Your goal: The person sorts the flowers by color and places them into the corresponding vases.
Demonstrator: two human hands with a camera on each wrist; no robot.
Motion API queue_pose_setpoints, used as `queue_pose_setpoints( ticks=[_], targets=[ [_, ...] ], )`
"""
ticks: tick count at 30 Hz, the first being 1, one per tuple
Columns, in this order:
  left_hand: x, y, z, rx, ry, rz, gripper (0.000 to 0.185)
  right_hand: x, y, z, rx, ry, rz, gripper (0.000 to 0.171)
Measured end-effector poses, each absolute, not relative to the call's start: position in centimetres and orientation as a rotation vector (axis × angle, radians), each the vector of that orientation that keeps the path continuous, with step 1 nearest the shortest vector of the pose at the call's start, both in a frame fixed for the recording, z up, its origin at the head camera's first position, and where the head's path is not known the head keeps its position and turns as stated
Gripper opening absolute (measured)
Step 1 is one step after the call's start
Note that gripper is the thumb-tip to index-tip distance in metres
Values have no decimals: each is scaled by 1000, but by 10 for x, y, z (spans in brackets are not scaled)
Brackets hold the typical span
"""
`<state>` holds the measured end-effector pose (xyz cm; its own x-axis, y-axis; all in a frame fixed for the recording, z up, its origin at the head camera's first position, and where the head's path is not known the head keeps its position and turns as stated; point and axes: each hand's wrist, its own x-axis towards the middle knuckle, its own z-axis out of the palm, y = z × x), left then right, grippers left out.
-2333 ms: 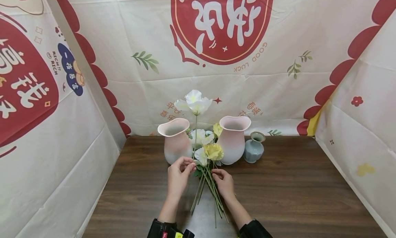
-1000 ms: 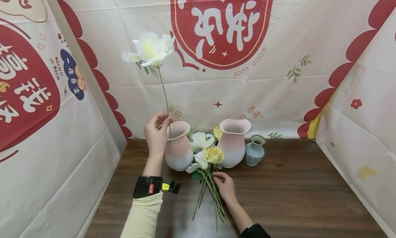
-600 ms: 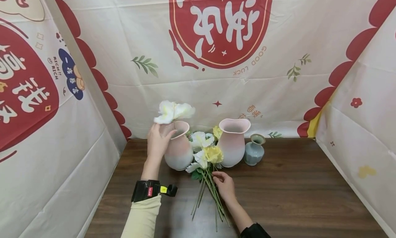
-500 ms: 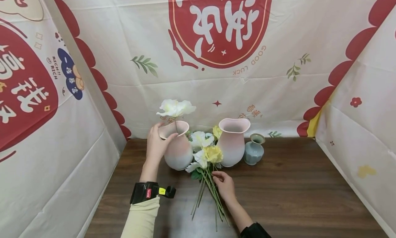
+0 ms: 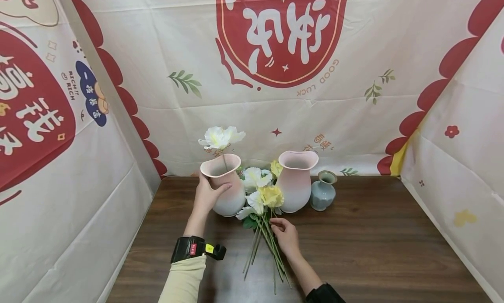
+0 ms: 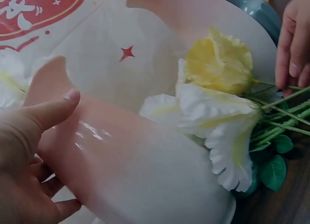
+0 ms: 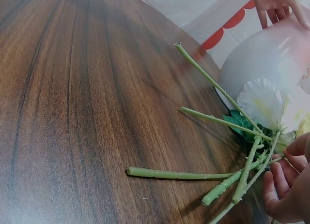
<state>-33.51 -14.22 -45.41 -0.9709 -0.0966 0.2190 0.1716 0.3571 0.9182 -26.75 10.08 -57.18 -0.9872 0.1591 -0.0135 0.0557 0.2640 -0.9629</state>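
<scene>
My left hand grips the neck of the left pink-and-white vase, thumb on the near side and fingers curled behind, as the left wrist view shows. A white artificial flower stands in that vase, its stem inside the mouth and its bloom above the rim. My right hand is beside the bunch of flower stems, with thumb and index finger pinching a thin stem. White blooms and a yellow bloom lie at the bunch's head, between the two vases.
A second pink-and-white vase stands right of the flowers, with a small blue-grey vase beside it. All rest near the back edge of the brown wooden table. Printed cloth encloses the table's back and sides.
My left hand took a white flower from the bunch, raised it leftward and lowered it into the left vase. It let go of the flower and moved down to the vase's neck. My right hand stayed.
</scene>
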Motion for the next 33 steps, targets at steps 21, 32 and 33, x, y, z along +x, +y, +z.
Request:
queue_pose_setpoints(
  ticks=[21,32,33],
  targets=[
    [-335,-145,-461,-43,-2443,-1551,85,-269,102,-565,-244,-2379,1857,20],
    [-338,-145,-463,-66,-2449,-1535,83,-275,95,-559,-137,-2479,1655,19],
    [-338,-145,-463,-67,-2447,-1535,83,-275,95,-559,-126,-2506,1609,19]
  ],
)
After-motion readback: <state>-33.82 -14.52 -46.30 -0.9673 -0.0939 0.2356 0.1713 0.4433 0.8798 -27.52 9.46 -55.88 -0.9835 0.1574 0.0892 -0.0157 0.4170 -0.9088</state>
